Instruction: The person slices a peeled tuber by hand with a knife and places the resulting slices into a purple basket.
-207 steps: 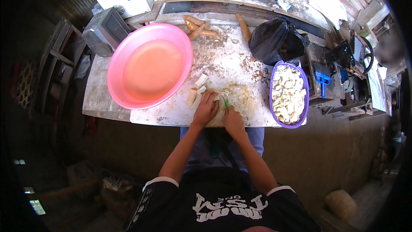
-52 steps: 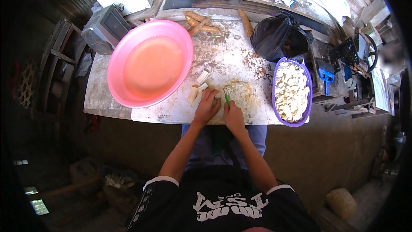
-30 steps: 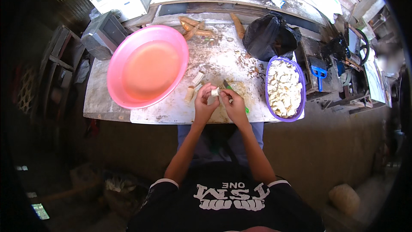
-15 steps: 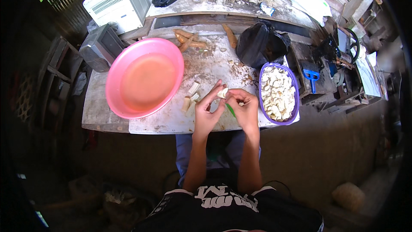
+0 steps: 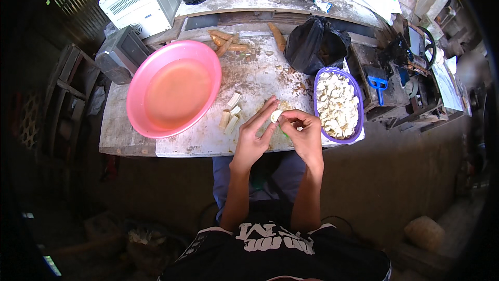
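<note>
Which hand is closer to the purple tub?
Right. The right hand is just left of the purple tub; the left hand is farther left, beyond the right one.

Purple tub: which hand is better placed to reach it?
Probably the right hand: it is close beside the tub, while the left hand is farther off, toward the pink basin. Both seem to touch a slice.

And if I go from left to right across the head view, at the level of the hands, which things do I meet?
Pink basin → loose pale pieces → left hand → small white piece at the fingertips → right hand → purple container of white pieces.
</note>
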`<action>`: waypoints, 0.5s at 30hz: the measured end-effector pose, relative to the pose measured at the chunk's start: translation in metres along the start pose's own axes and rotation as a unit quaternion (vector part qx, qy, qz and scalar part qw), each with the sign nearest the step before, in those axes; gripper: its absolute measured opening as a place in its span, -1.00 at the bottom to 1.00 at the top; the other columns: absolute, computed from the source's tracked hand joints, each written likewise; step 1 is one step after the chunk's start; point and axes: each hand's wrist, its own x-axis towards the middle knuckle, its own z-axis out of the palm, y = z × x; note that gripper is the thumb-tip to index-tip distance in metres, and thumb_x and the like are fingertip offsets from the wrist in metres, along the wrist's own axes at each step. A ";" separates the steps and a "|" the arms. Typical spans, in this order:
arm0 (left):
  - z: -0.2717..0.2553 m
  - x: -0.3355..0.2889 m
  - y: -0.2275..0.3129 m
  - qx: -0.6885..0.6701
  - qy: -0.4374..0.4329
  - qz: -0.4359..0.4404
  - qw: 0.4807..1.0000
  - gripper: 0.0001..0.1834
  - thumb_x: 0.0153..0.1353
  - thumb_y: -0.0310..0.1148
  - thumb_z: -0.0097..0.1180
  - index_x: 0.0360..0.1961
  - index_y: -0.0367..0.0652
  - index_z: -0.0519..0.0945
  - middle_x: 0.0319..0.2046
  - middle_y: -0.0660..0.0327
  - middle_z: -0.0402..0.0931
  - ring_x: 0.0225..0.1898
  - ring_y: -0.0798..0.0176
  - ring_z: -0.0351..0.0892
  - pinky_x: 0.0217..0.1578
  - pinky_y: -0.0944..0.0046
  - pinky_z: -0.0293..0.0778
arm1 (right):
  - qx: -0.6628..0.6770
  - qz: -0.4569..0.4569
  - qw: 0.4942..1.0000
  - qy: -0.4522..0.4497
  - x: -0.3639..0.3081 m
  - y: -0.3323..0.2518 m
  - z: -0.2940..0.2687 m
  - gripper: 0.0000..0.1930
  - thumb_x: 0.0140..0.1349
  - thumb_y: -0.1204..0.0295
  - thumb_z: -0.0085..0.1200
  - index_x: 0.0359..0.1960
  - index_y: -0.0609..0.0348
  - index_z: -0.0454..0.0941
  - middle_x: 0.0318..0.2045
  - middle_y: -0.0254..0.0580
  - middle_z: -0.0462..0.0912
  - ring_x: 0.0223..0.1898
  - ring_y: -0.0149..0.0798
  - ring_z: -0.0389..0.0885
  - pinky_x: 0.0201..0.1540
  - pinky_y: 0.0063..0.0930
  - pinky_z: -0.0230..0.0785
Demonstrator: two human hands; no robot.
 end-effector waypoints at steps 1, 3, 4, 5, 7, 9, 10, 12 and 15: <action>0.000 0.001 0.002 0.023 0.000 0.014 1.000 -0.53 -0.02 -0.69 -0.01 0.01 -0.29 0.39 0.05 0.01 0.33 0.11 0.13 0.30 0.06 0.28 0.24 | 0.000 0.000 1.000 0.001 0.001 0.002 0.000 -0.91 -0.04 0.60 0.05 -0.46 0.27 0.58 -0.59 -0.45 0.56 -0.60 -0.68 0.28 -0.56 -0.74 0.07; -0.002 0.000 0.001 0.014 -0.005 0.003 1.000 -0.53 -0.02 -0.68 0.00 0.01 -0.29 0.39 0.05 0.01 0.34 0.11 0.13 0.30 0.06 0.27 0.24 | 0.077 -0.011 0.997 -0.017 0.003 0.007 0.002 -0.90 -0.03 0.61 0.04 -0.45 0.30 0.58 -0.56 -0.40 0.57 -0.57 -0.67 0.33 -0.53 -0.75 0.13; -0.003 0.000 0.001 0.005 -0.008 -0.008 1.000 -0.53 -0.02 -0.67 0.02 0.00 -0.29 0.39 0.04 0.01 0.34 0.11 0.13 0.30 0.05 0.27 0.25 | 0.078 -0.010 0.997 -0.017 0.002 0.006 0.003 -0.90 -0.03 0.61 0.04 -0.45 0.30 0.58 -0.56 -0.40 0.57 -0.57 -0.67 0.33 -0.53 -0.75 0.13; -0.005 -0.001 0.002 0.006 -0.008 -0.010 1.000 -0.53 -0.02 -0.67 0.02 0.00 -0.29 0.39 0.04 0.01 0.34 0.11 0.13 0.30 0.05 0.27 0.25 | 0.082 -0.002 0.997 -0.015 0.001 0.004 0.003 -0.89 -0.04 0.62 0.05 -0.44 0.32 0.58 -0.56 -0.39 0.57 -0.56 -0.66 0.34 -0.51 -0.75 0.16; -0.006 -0.001 0.003 -0.014 -0.013 -0.022 1.000 -0.55 -0.02 -0.65 0.05 -0.01 -0.30 0.41 0.03 0.01 0.35 0.11 0.13 0.31 0.04 0.27 0.26 | 0.084 0.006 0.996 -0.013 0.001 0.002 0.003 -0.89 -0.04 0.63 0.05 -0.43 0.33 0.57 -0.56 -0.37 0.57 -0.55 -0.65 0.36 -0.50 -0.74 0.19; -0.005 -0.002 0.001 -0.027 -0.006 -0.031 0.999 -0.55 -0.02 -0.65 0.05 -0.02 -0.31 0.41 0.02 0.01 0.36 0.10 0.13 0.32 0.03 0.27 0.27 | 0.106 0.014 0.994 -0.025 0.000 0.004 0.003 -0.87 -0.04 0.64 0.05 -0.41 0.33 0.57 -0.54 -0.38 0.58 -0.55 -0.64 0.37 -0.49 -0.75 0.20; -0.005 -0.003 0.000 -0.040 0.001 -0.041 0.998 -0.56 -0.02 -0.65 0.06 -0.03 -0.31 0.42 0.02 0.01 0.37 0.09 0.12 0.33 0.02 0.28 0.28 | 0.106 0.016 0.994 -0.026 0.000 0.004 0.003 -0.87 -0.04 0.64 0.05 -0.41 0.33 0.57 -0.54 -0.38 0.58 -0.55 -0.64 0.37 -0.49 -0.75 0.20; -0.007 0.000 0.004 -0.004 0.002 -0.011 1.000 -0.57 -0.03 -0.65 0.06 -0.04 -0.31 0.43 0.00 0.01 0.38 0.07 0.13 0.35 0.01 0.29 0.30 | 0.112 0.011 0.993 -0.031 -0.001 0.002 0.002 -0.87 -0.04 0.65 0.06 -0.40 0.34 0.57 -0.52 -0.37 0.58 -0.55 -0.64 0.35 -0.49 -0.76 0.19; -0.010 0.000 0.006 0.039 0.008 0.028 0.999 -0.60 -0.04 -0.66 0.07 -0.08 -0.31 0.47 -0.03 0.01 0.41 0.03 0.14 0.40 -0.03 0.31 0.34 | 0.089 -0.004 0.995 -0.044 -0.001 0.000 -0.001 -0.90 0.01 0.66 0.03 -0.41 0.39 0.54 -0.53 -0.26 0.57 -0.50 -0.49 0.49 -0.39 -0.66 0.35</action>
